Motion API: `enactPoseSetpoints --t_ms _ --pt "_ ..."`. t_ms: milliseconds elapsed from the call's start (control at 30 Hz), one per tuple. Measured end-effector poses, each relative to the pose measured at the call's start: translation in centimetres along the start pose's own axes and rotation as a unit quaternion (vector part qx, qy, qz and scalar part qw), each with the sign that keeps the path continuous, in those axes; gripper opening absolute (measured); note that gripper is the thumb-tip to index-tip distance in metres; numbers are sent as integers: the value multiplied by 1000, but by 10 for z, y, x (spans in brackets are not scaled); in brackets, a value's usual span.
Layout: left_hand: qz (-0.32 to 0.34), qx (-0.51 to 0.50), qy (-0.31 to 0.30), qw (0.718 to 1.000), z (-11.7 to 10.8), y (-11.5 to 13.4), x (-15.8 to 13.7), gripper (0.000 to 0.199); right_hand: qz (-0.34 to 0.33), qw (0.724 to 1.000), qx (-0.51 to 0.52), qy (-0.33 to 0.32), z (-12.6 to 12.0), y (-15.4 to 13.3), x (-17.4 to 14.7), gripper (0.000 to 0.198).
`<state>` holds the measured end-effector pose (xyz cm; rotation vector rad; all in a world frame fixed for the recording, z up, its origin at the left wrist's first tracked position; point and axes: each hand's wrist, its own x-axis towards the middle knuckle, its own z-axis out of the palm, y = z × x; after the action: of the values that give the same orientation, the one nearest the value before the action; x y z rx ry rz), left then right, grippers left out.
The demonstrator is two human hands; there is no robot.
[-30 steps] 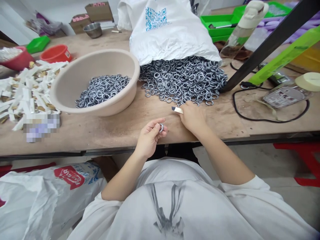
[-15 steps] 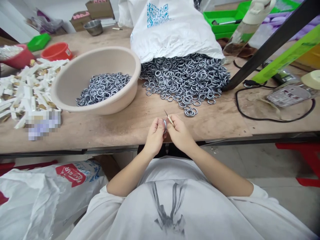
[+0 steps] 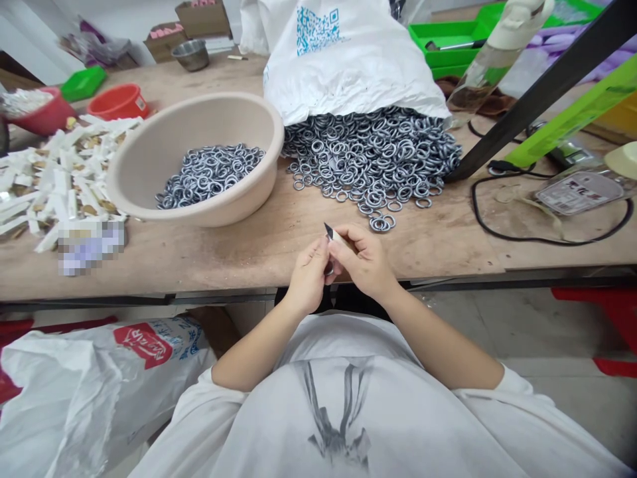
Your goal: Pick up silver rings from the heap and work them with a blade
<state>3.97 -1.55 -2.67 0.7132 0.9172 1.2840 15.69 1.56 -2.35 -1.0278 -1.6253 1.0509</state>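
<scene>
Close together over the table's front edge, my two hands meet at one small grey ring (image 3: 329, 268). My left hand (image 3: 309, 269) is closed, pinching the ring, which is mostly hidden by fingers. In my right hand (image 3: 362, 259) is a small knife (image 3: 332, 234) with a dark pointed blade and a pale handle; its tip points up and away from me. The right fingertips touch or nearly touch the ring. Ahead lies a heap of grey rings (image 3: 373, 159) spilling from a white sack (image 3: 348, 73). More such rings sit in a beige basin (image 3: 124, 169) to the left.
White strips (image 3: 60, 179) are piled on the left, near a red bowl (image 3: 117, 101) and a metal bowl (image 3: 190, 56). On the right are a dark slanted post (image 3: 537, 93), a black cable (image 3: 527, 236) and a clear bottle (image 3: 580, 189). A white bag (image 3: 99, 385) stands below the table.
The knife has turned so that its blade shows broader side-on. My right hand has rolled and its fingers have come closer to the left; the ring sits lower between the hands.
</scene>
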Motion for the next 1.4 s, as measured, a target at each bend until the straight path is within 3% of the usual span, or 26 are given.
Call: enactPoseSetpoints --t_ms 133,267,367,567,633,733,833,967,1067,1133,1167,1267,1300,1333,1400 --pt "-11 -13 -28 999 1 9 -1 47 -13 999 -9 46 -12 -2 2 42" --pt "-27 -39 -6 999 0 12 -1 45 -106 979 -171 -42 -24 -11 -5 50" --pt "-44 -50 14 998 1 13 -2 45 -140 956 -253 -55 -24 -16 -10 54" --pt "-50 -48 13 998 2 11 -5 45 -147 950 -265 -76 -20 -17 -12 50" --pt "-48 -34 -12 998 1 10 -7 45 -114 958 -253 -70 -25 -11 -8 49" --pt "-61 -10 -76 995 0 9 -12 48 -14 961 -276 0 -39 5 7 49" --pt "-63 -10 -80 995 -3 10 -13 47 40 916 -398 43 -53 21 27 38" --pt "-67 -25 -41 997 -11 12 -6 34 72 843 -534 4 -59 32 49 29" --pt "-73 -37 -12 997 -17 16 1 33 104 822 -559 -13 -58 32 59 25" --pt "-71 -41 13 997 -20 19 5 32 97 842 -531 -3 -57 28 61 22" --pt "-69 -42 25 996 -21 20 7 31 89 866 -491 7 -56 25 61 21" --pt "-68 -36 38 996 -18 19 10 38 67 968 -241 23 -47 12 48 25" --pt "-66 -30 33 997 -16 17 11 43 66 989 -131 15 -41 7 41 29" --pt "-59 -21 27 998 -14 13 11 47 70 997 -29 1 -33 1 33 33" --pt "-30 -1 18 999 -10 5 10 49 105 987 116 -40 -16 -7 17 42"
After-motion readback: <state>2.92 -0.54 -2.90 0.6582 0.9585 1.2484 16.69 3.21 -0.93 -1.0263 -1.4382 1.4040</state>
